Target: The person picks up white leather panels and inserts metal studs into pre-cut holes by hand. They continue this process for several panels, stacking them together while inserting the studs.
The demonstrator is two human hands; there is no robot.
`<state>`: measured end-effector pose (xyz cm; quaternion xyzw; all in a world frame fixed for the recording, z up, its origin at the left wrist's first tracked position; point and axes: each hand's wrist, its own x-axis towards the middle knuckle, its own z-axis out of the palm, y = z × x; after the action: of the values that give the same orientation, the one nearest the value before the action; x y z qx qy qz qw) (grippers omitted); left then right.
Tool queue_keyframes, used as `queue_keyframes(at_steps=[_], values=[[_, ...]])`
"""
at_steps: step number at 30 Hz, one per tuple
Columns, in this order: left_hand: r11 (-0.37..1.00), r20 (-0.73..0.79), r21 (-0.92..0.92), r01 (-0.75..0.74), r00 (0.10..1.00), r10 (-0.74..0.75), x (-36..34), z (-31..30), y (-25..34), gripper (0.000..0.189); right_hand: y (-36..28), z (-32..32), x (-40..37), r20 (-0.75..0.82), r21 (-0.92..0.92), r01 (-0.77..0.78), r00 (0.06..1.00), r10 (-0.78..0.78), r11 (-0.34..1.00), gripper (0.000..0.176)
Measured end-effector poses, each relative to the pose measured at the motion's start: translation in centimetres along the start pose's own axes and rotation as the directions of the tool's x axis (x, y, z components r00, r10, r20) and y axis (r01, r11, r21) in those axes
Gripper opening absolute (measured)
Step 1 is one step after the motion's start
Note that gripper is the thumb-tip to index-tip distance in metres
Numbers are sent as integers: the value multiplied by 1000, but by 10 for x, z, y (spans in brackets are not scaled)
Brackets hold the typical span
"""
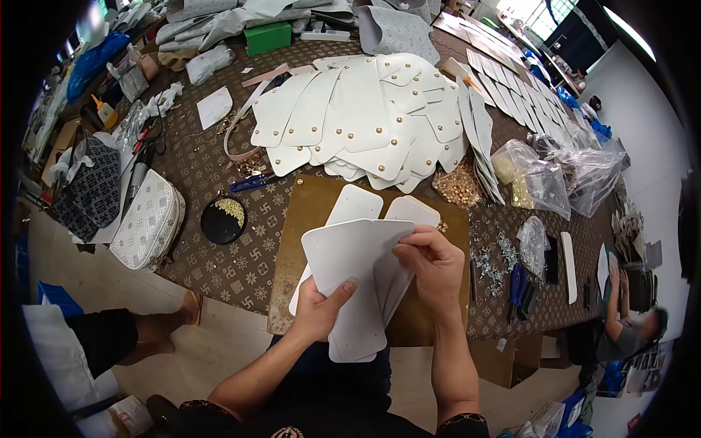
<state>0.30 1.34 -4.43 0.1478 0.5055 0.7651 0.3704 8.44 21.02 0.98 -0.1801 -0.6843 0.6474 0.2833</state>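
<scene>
A small stack of pale grey-white flat panels [350,263] with rounded corners is held up over the brown board [288,281]. My left hand [325,306] grips the stack from the left side, its thumb lying across the front panel. At the upper right corner, my right hand [436,266] pinches the panels' edge between thumb and fingertips. The panels fan apart slightly on that side. Behind them, two more white panels [359,203] lie on the board, partly hidden by the stack. Beyond the board spreads a large overlapping pile of white panels with gold studs [365,124].
On the patterned tablecloth [252,270] stand a black dish of small gold pieces [223,219], blue-handled pliers [517,285] and a heap of copper-coloured bits [458,184]. Clear plastic bags [537,175] lie to the right. A white quilted pouch [150,223] sits left. Other people are at both sides.
</scene>
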Motion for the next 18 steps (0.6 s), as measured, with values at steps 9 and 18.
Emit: queue_keyframes(at_steps=[9, 18], values=[[1000, 24, 10, 16, 1000, -17, 0, -1, 3, 25, -6, 0, 3, -2, -66, -37, 999, 37, 997, 18], [997, -7, -51, 65, 998, -65, 3, 4, 1, 31, -13, -9, 11, -46, -198, -14, 999, 5, 980, 42]])
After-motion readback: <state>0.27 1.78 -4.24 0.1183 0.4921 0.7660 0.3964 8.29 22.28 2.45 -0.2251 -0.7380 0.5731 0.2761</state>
